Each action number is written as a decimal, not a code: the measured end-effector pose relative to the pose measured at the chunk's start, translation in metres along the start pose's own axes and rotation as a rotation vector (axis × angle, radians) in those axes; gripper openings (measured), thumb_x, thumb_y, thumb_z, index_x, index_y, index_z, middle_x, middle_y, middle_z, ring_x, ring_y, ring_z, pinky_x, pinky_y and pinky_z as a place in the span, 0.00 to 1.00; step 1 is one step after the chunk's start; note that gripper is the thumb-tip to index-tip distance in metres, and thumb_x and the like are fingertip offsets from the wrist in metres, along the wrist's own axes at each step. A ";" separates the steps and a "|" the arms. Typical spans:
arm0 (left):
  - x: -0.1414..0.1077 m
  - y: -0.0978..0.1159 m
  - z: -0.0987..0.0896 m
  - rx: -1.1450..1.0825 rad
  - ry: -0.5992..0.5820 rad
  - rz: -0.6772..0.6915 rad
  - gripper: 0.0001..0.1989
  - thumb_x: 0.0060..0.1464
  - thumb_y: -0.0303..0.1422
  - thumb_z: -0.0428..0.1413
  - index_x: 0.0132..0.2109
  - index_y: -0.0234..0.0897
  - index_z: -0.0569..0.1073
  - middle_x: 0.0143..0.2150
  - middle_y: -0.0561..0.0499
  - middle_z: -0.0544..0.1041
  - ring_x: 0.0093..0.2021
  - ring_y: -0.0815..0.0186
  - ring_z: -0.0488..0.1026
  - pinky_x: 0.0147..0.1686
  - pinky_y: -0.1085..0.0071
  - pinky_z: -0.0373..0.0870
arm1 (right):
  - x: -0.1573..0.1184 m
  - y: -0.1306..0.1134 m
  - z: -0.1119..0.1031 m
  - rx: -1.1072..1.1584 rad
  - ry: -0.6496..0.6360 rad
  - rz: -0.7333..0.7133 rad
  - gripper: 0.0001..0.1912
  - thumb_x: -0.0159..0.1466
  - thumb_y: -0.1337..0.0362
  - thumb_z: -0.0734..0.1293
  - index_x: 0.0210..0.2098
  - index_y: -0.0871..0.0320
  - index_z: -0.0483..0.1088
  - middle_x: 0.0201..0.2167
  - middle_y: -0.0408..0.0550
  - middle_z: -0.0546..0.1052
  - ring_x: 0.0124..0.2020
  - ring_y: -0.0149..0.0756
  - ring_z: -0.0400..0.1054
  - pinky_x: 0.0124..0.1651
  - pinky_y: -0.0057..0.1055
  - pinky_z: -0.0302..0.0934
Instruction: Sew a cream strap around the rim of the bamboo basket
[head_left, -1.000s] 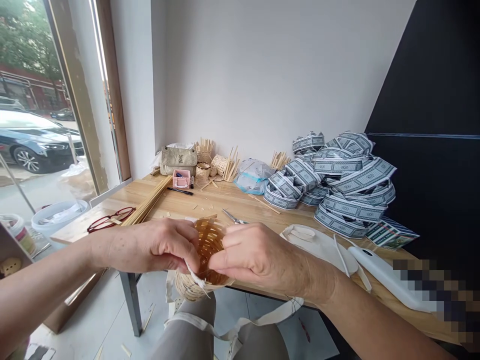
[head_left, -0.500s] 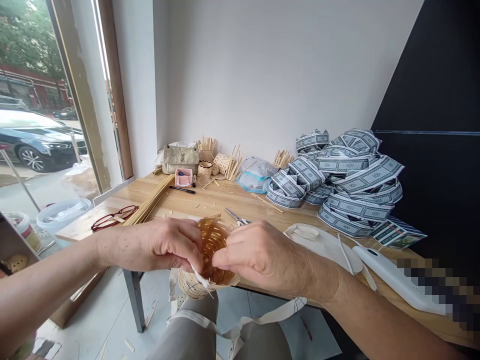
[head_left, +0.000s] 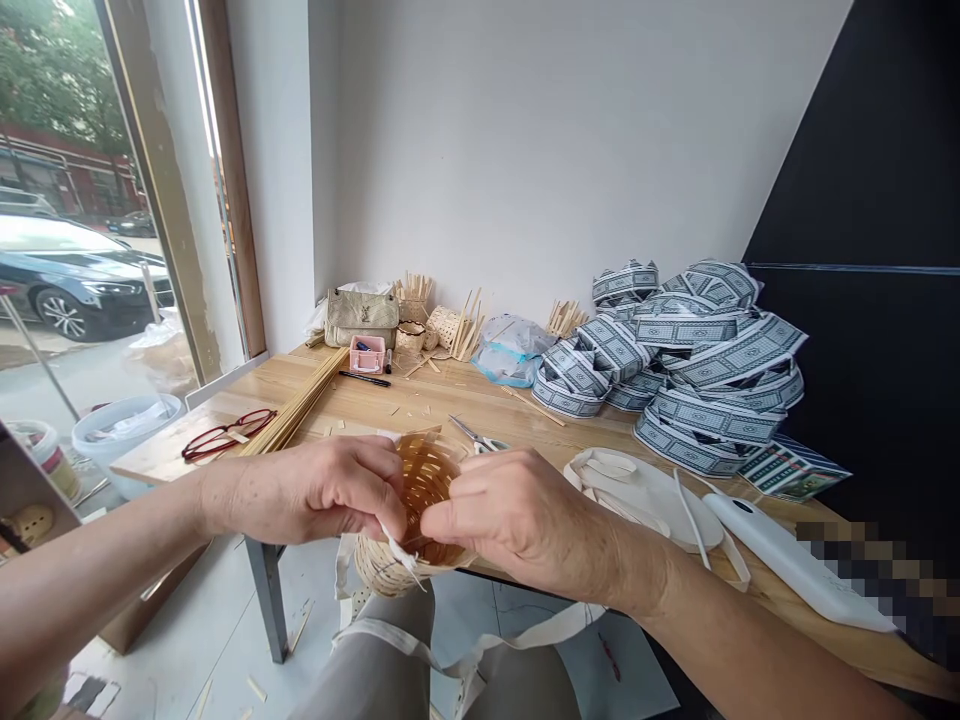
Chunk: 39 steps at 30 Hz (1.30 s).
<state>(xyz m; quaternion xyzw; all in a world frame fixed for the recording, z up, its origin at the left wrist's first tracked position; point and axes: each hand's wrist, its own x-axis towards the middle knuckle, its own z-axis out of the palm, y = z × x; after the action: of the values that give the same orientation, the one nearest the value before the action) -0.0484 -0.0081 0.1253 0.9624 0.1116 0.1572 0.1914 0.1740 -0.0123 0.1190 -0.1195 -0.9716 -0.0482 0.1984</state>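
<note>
A small woven bamboo basket rests at my lap by the table's edge, its open mouth tilted toward me. At its near rim my left hand is closed in a pinch on the end of a white cloth strip, which has a frayed tip. Just to the right, my right hand is also closed, thumb against fingers, over the basket's mouth. What it pinches is too fine or hidden to make out. A long white cloth band hangs across my knees.
Scissors lie behind my hands on the wooden table. Left are red glasses and bamboo strips. Patterned bands are piled at right, near a white device and coiled tape.
My right hand has shifted very slightly left, toward my left hand. The left hand keeps its pinch on the cloth strip, and the basket has hardly moved.
</note>
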 end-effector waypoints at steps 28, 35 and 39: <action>-0.004 -0.001 0.000 -0.004 -0.016 0.039 0.14 0.62 0.29 0.46 0.36 0.35 0.76 0.30 0.43 0.75 0.35 0.63 0.69 0.40 0.68 0.64 | 0.007 0.000 0.007 0.011 -0.056 -0.039 0.12 0.60 0.75 0.60 0.26 0.57 0.71 0.18 0.38 0.71 0.25 0.30 0.56 0.35 0.31 0.44; -0.001 -0.001 0.000 -0.022 -0.011 0.027 0.14 0.62 0.30 0.47 0.37 0.37 0.77 0.31 0.43 0.75 0.35 0.63 0.69 0.39 0.69 0.65 | 0.011 -0.002 0.010 0.032 -0.111 -0.035 0.12 0.60 0.75 0.61 0.24 0.57 0.69 0.19 0.36 0.71 0.24 0.29 0.54 0.34 0.31 0.44; 0.001 -0.001 -0.002 -0.037 -0.014 0.037 0.11 0.60 0.26 0.49 0.38 0.36 0.77 0.33 0.44 0.76 0.37 0.64 0.70 0.40 0.71 0.65 | 0.011 -0.001 0.008 0.028 -0.107 -0.024 0.11 0.61 0.75 0.61 0.26 0.58 0.69 0.20 0.37 0.72 0.25 0.29 0.56 0.36 0.30 0.46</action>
<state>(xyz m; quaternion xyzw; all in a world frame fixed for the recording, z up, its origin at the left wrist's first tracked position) -0.0481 -0.0062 0.1264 0.9616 0.0895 0.1561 0.2071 0.1609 -0.0098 0.1161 -0.1074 -0.9828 -0.0306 0.1471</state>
